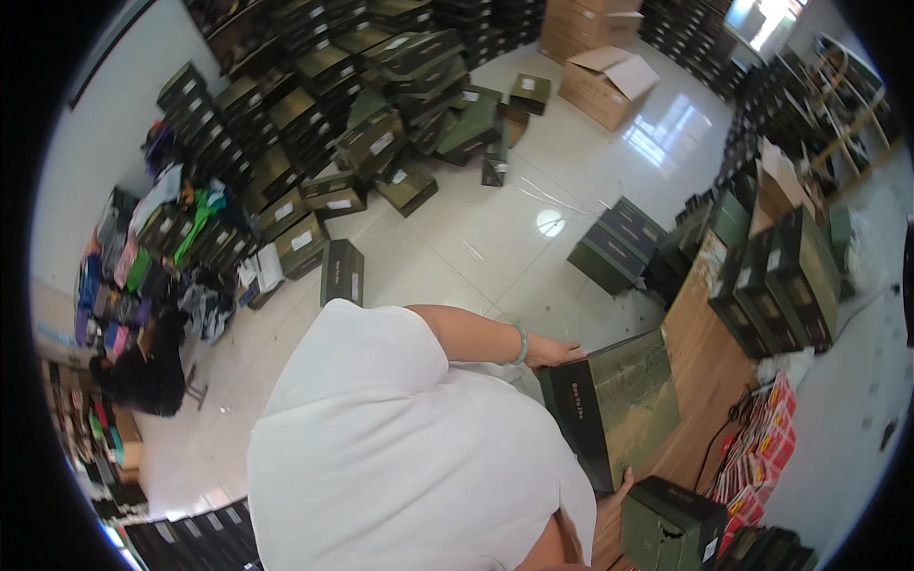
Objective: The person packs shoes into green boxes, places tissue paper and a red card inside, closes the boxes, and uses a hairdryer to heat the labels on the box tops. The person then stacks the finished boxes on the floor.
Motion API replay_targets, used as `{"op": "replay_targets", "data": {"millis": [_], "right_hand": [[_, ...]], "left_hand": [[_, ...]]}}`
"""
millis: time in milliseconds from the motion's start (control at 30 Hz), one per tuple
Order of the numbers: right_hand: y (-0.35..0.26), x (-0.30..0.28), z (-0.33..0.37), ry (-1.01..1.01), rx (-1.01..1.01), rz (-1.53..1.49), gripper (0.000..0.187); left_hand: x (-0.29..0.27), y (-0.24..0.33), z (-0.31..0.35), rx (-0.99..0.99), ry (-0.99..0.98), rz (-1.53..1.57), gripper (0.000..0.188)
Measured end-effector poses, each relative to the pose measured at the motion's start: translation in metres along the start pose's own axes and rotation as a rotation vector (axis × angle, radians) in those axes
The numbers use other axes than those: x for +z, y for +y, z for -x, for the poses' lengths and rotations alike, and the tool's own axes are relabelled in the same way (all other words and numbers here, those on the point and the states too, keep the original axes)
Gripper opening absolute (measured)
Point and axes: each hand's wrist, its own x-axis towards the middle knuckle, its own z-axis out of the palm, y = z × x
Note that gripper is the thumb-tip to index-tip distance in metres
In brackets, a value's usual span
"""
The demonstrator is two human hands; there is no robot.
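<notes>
A dark green shoe box point(614, 404) with a black side panel and a camouflage-patterned lid is held between my two hands at the edge of the wooden table. My left hand point(554, 352), with a pale bangle at its wrist, grips the box's far end near the corner. At the near end my right hand point(624, 483) holds the opposite corner, most of it hidden behind the box and my white top. Next to that hand sits another green box point(669, 528) with a torn hole in its side.
Three boxes point(776, 281) stand on the wooden table point(724, 366) by the wall, near red-and-white packets point(762, 457). Green boxes point(614, 246) sit on the floor beyond. Toppled boxes point(409, 124), an open carton point(609, 86) and a clothes heap point(143, 257) lie farther off.
</notes>
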Motion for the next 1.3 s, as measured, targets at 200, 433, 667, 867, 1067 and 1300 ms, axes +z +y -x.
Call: {"op": "replay_targets", "data": {"millis": [200, 433, 667, 867, 1067, 1300], "right_hand": [[0.044, 0.024, -0.040, -0.020, 0.137, 0.418, 0.062], [0.162, 0.137, -0.124, -0.119, 0.162, 0.618, 0.057], [0.306, 0.308, -0.185, -0.341, 0.447, 0.858, 0.056], [0.406, 0.428, -0.254, -0.505, 0.612, 1.106, 0.064], [0.480, 0.521, -0.341, -0.654, 0.791, 1.130, 0.066], [0.559, 0.665, -0.409, -0.815, 0.891, 1.178, 0.063]], "left_hand": [[-0.037, -0.011, 0.101, -0.298, 0.107, 0.579, 0.081], [-0.178, -0.162, 0.213, 0.028, -0.160, 0.657, 0.103], [-0.244, -0.169, 0.427, -0.157, 0.246, 1.039, 0.100], [-0.257, -0.197, 0.519, 0.004, 0.725, 1.277, 0.092], [-0.313, -0.189, 0.543, -0.013, 1.075, 1.379, 0.085], [-0.413, -0.186, 0.569, 0.105, 1.327, 1.502, 0.074]]}}
